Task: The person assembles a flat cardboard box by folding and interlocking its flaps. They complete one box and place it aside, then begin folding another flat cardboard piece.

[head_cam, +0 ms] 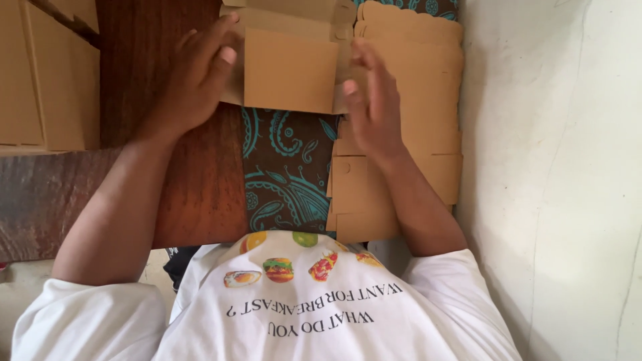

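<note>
at the top centre of the frame, a half-folded brown cardboard box (291, 67) sits on the dark wooden surface (200, 194). the left hand (197, 77) presses its left side with loosely curled fingers. the right hand (374, 100) touches the box's right edge with fingers open and straight, above a stack of flat brown cardboard blanks (435, 87).

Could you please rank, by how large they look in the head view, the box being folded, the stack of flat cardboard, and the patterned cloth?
1. Stack of flat cardboard
2. Box being folded and patterned cloth: visible parts look alike; unranked.
</note>
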